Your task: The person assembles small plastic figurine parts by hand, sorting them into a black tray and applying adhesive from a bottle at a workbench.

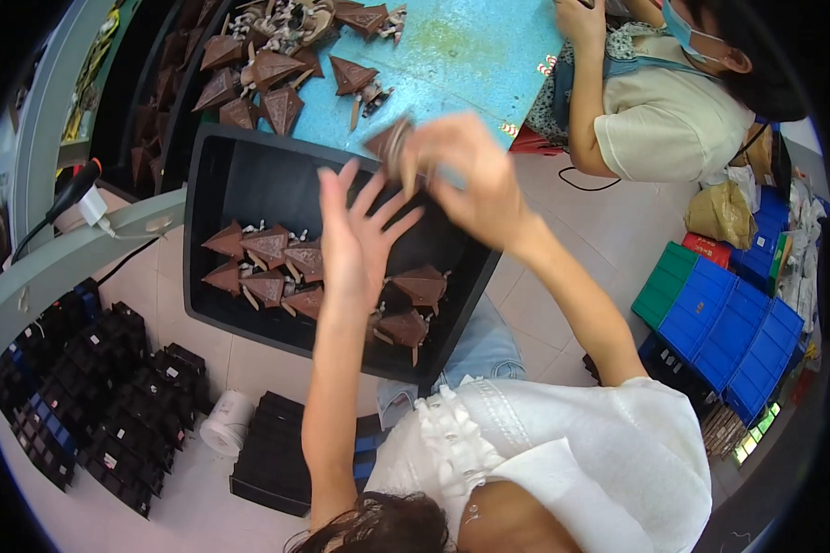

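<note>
Head view, looking down: we note a turquoise worktable [470, 55] at twelve o'clock, strewn with brown triangular pieces [277, 88], and a pale tiled floor [609, 230] below it. A black bin [249, 166] sits against the table's near edge, holding more brown triangles in rows toward its nine o'clock side. Stacks of black trays [111, 387] lie at eight o'clock, blue and green crates [729, 332] at three o'clock. A co-worker's sleeve [664, 120] shows at one o'clock. Our right hand [461, 175] has its fingertips pinched on one brown triangular piece [389, 143], held in the air above the bin's far rim; it is blurred, its long axis seems to run from one o'clock to seven o'clock, and we cannot tell where the tip points. Our left hand [360, 235] hovers over the bin, fingers spread apart, touching nothing.
</note>
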A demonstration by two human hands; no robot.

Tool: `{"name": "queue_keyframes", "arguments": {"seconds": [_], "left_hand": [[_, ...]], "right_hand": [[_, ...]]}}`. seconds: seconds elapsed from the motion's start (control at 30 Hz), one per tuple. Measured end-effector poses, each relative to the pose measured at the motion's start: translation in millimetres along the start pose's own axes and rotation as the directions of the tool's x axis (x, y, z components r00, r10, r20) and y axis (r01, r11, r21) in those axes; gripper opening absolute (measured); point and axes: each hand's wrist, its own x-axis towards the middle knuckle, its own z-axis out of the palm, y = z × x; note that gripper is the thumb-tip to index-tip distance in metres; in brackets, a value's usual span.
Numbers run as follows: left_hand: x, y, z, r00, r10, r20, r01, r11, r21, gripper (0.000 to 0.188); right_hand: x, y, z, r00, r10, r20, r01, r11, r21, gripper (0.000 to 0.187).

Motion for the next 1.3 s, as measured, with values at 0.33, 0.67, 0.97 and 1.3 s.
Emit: {"name": "queue_keyframes", "arguments": {"seconds": [0.33, 0.67, 0.97, 1.3], "left_hand": [[-21.6, 5.2, 3.9, 0.989, 0.001, -0.151, -0.02, 0.992, -0.125, 0.052], [-26.1, 12.1, -25.9, 0.954, -0.09, 0.286, 0.281, 0.602, -0.748, 0.027], [51.4, 59.8, -119.8, 0.811, 0.505, -0.296, -0.226, 0.737, 0.637, 0.036], [41.1, 29.1, -145.0, 0.777, 0.628, 0.033, 0.194, -0.29, 0.937, 0.06]], "right_hand": [[-28.4, -70.8, 13.2, 0.802, 0.537, 0.26, -0.576, 0.583, 0.573, 0.028], [-35.9, -106.9, 29.5, 0.992, 0.125, -0.036, -0.119, 0.985, 0.124, 0.036], [-2.2, -8.2, 189.9, 0.734, 0.541, 0.411, -0.642, 0.354, 0.68, 0.026], [39.8, -12.6, 192.9, 0.949, 0.29, 0.119, -0.295, 0.955, 0.018, 0.015]]}}
